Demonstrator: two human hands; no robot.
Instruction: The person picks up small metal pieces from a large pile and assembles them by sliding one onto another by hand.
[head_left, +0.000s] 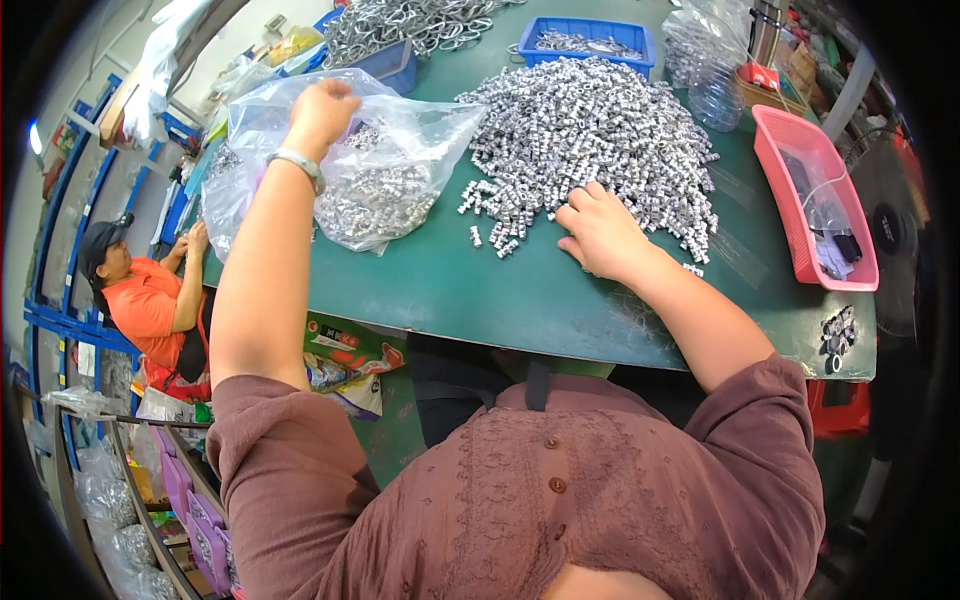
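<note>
A large heap of small silvery metal fittings (590, 140) lies on the green table (450, 310) in front of me. My right hand (605, 232) rests at the near edge of this heap, its thumb apart and its fingers reaching over the nearest pieces. To the left, a clear plastic bag (440, 130) lies spread, with many similar fittings (375, 200) inside. My left hand (322, 115) is over the bag's upper part, with its fingers curled closed. What those fingers hold, if anything, is hidden.
Behind the heap stands a blue tray (643, 42) of metal parts, with metal rings (400, 30) piled to its left. A pink basket (775, 150) and small dark parts (838, 335) are at right. At far left is another person (155, 300) in orange.
</note>
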